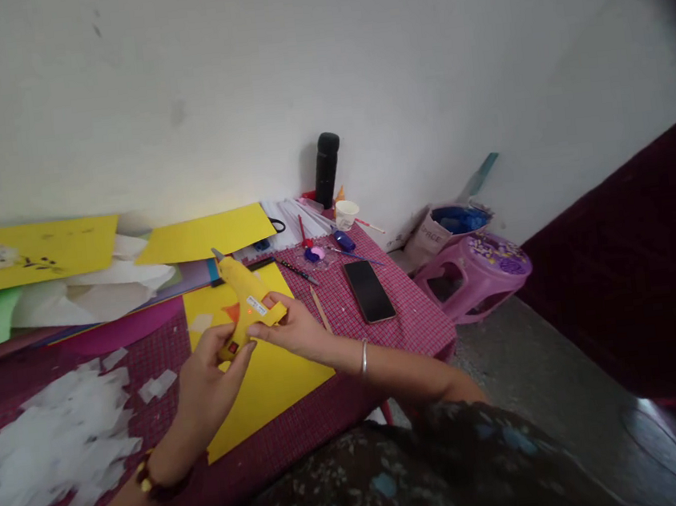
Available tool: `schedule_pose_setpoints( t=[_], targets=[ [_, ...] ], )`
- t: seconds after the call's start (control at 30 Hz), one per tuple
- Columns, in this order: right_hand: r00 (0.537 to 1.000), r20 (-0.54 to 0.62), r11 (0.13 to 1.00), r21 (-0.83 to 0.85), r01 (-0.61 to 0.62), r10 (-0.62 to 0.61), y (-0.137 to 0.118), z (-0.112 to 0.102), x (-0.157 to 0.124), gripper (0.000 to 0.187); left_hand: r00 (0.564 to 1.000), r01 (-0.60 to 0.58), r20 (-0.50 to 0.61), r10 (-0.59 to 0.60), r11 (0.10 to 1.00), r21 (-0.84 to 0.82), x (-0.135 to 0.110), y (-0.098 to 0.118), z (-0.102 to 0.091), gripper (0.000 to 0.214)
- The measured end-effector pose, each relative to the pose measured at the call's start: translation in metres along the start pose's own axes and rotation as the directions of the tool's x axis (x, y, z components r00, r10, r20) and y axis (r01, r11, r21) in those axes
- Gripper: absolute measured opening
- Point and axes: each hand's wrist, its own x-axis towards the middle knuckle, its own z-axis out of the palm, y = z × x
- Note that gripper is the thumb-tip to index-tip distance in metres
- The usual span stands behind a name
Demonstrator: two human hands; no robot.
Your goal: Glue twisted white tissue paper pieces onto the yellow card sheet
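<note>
A yellow glue gun is held over a yellow sheet of paper on the red checked table, its nozzle pointing up and away. My right hand is closed round the gun's handle from the right. My left hand grips the lower end of the gun from the left, fingers curled on it. An orange paper shape shows on the yellow sheet just under the gun.
White paper scraps cover the table's left. Yellow card and coloured sheets lean at the back. A black phone, pencil, black bottle, white cup and small items lie at the right. A pink stool stands beyond.
</note>
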Motion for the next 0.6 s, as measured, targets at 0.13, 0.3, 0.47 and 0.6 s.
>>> schedule_pose_setpoints(
  t=[0.13,0.3,0.47,0.6],
  targets=[
    [0.996,0.046,0.987,-0.134,0.084,-0.079,-0.008,0.004,0.002,0.060,0.989,0.125,0.112,-0.093,0.937,-0.327,0.011,-0.003,0.000,0.048],
    [0.951,0.269,0.911,-0.336,0.238,-0.149,-0.023,-0.012,0.011,0.037,0.886,0.224,0.449,-0.117,0.955,-0.192,0.040,-0.001,-0.008,0.029],
    [0.906,0.414,0.625,-0.685,0.374,-0.088,-0.043,-0.071,0.041,0.028,0.871,0.252,0.475,-0.126,0.945,-0.211,0.051,-0.010,-0.004,0.032],
    [0.987,0.039,0.205,-0.976,0.072,-0.158,-0.068,-0.134,0.086,0.023,0.897,0.215,0.429,-0.104,0.952,-0.219,0.054,-0.029,0.003,0.044]
  ],
)
